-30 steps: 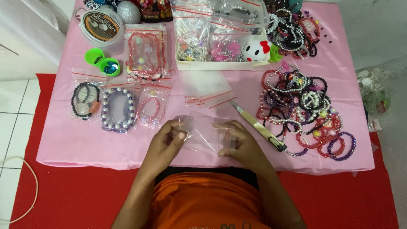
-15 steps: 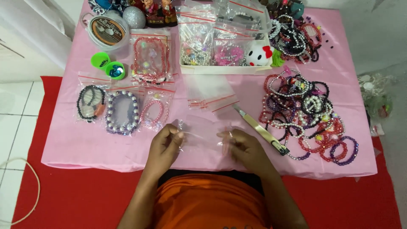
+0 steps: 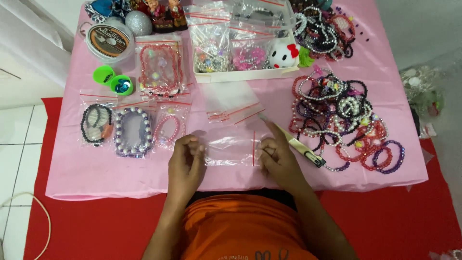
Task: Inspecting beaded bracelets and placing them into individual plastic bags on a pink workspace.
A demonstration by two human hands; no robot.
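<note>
A small clear plastic zip bag with a red seal line lies flat on the pink cloth between my hands. My left hand pinches its left edge. My right hand presses on its right end by the red seal, index finger stretched out. The bag looks empty. A cream-handled craft knife lies just right of my right hand.
A pile of loose bead bracelets sits to the right. Bagged bracelets lie to the left, spare empty bags just beyond. A white tray of filled bags, a cord spool and green caps stand farther back.
The bag was held up and stretched between both hands; now it lies flat on the cloth with my hands at its ends. The camera view shifted slightly.
</note>
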